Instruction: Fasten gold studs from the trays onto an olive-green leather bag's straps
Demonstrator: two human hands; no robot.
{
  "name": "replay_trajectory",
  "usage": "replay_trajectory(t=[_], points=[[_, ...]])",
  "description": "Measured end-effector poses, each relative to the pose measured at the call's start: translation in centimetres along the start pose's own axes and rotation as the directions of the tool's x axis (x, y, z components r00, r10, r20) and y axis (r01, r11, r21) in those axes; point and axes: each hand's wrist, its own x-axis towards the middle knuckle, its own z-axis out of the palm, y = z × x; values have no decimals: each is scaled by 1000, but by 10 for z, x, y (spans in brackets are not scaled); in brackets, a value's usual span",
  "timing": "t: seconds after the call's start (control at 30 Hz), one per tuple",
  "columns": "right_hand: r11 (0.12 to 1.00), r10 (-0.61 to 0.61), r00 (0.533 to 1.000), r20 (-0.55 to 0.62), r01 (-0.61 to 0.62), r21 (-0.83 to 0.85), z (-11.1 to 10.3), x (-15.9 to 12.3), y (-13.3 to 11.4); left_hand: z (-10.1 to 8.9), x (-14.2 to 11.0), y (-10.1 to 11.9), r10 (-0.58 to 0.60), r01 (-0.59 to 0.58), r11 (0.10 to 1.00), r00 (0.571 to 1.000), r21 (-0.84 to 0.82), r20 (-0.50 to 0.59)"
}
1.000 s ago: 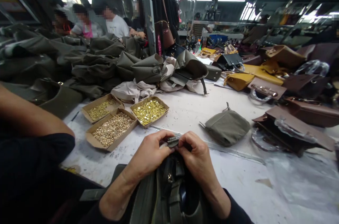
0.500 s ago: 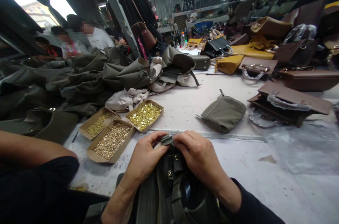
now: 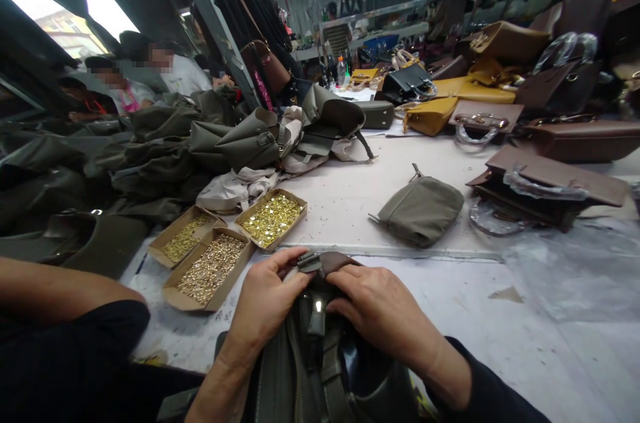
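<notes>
An olive-green bag with straps and a small brass fitting lies in front of me at the table's near edge. My left hand pinches the bag's strap tab at its top edge, fingers closed on it. My right hand grips the dark flap of the same bag just to the right, fingers curled over it. Both hands touch the bag and nearly meet at the tab.
Three cardboard trays of brass rivets sit left of my hands. A grey-green pouch lies ahead on the white table. Olive bags pile up at left, brown and yellow bags at right. Another person's arm rests at near left; people sit beyond.
The view tilted slightly. My right hand slid down from the tab onto the bag's flap, which now folds up and shows; my left hand kept its pinch.
</notes>
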Motion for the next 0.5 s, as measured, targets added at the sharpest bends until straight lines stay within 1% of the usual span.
replay_trajectory(t=[0.1, 0.2, 0.4, 0.5], points=[[1000, -25, 1000, 19, 25, 3, 4, 2, 1, -1, 0, -1, 16, -16, 1000, 1000, -5, 13], [999, -52, 998, 38, 52, -2, 8, 6, -1, -2, 2, -7, 28, -29, 999, 999, 25, 22], [999, 35, 999, 19, -34, -25, 13, 15, -6, -3, 0, -13, 45, -42, 994, 999, 98, -20], [998, 39, 999, -3, -39, -51, 15, 16, -5, -2, -3, -14, 75, -73, 992, 997, 98, -16]])
